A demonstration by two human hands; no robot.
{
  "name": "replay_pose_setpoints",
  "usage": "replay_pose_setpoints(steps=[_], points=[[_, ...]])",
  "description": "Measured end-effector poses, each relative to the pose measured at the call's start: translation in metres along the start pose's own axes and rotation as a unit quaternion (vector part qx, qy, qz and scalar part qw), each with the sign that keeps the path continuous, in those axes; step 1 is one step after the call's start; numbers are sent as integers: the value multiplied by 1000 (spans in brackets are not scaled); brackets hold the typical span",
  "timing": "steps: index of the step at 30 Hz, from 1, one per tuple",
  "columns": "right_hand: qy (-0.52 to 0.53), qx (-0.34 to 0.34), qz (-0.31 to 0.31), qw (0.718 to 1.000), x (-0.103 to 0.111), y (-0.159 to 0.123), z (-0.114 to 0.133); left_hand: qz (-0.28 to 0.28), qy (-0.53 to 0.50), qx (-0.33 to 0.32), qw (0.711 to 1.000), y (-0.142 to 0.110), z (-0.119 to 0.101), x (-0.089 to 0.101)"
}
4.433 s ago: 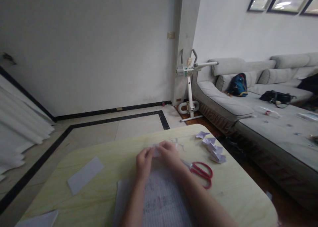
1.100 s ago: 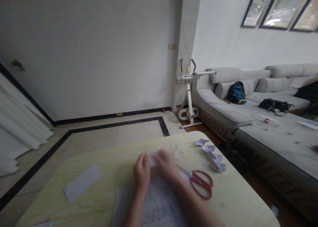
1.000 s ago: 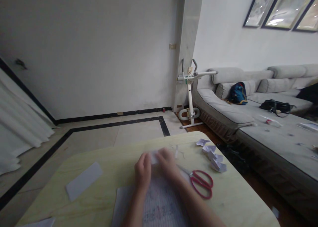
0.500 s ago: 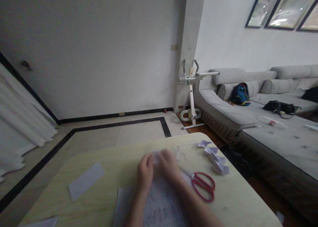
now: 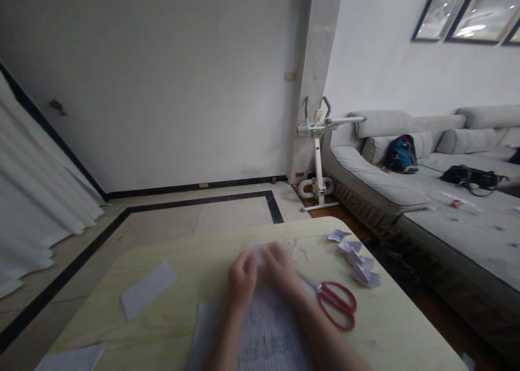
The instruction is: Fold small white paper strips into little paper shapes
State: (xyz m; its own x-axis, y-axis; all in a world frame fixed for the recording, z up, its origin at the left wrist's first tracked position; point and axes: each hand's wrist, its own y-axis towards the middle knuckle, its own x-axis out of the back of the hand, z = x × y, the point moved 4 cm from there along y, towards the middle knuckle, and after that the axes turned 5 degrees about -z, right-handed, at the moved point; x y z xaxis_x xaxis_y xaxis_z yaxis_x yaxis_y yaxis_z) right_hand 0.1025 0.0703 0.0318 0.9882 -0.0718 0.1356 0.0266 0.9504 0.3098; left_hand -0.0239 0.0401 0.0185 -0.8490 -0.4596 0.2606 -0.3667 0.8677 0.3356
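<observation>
Between my hands is a small piece of white paper (image 5: 261, 254), gripped at its left side by my left hand (image 5: 242, 273) and at its right by my right hand (image 5: 280, 262). Both hands are closed and slightly blurred, and the fingers cover much of the paper. Under my forearms lies a lined sheet with writing (image 5: 268, 336). Red-handled scissors (image 5: 336, 305) rest just right of my right forearm, blades pointing toward my hand. Thin paper scraps (image 5: 296, 249) lie beyond my right hand.
Several folded paper pieces (image 5: 359, 261) line the table's right edge. A white paper strip (image 5: 148, 290) lies on the left, with another paper (image 5: 71, 358) at the near left corner. Past the table (image 5: 182, 262) stand an exercise machine (image 5: 319, 160) and a grey sofa (image 5: 374, 189) with bags.
The view has shifted slightly left, so everything sits a little further right. Both hands stay on the small paper, with slightly more of it showing between them.
</observation>
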Motion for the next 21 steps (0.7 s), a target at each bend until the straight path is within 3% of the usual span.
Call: replay_pose_setpoints(steps=[21], points=[[21, -31, -19, 999, 1, 4, -7, 14, 9, -18, 1000, 1, 6, -5]])
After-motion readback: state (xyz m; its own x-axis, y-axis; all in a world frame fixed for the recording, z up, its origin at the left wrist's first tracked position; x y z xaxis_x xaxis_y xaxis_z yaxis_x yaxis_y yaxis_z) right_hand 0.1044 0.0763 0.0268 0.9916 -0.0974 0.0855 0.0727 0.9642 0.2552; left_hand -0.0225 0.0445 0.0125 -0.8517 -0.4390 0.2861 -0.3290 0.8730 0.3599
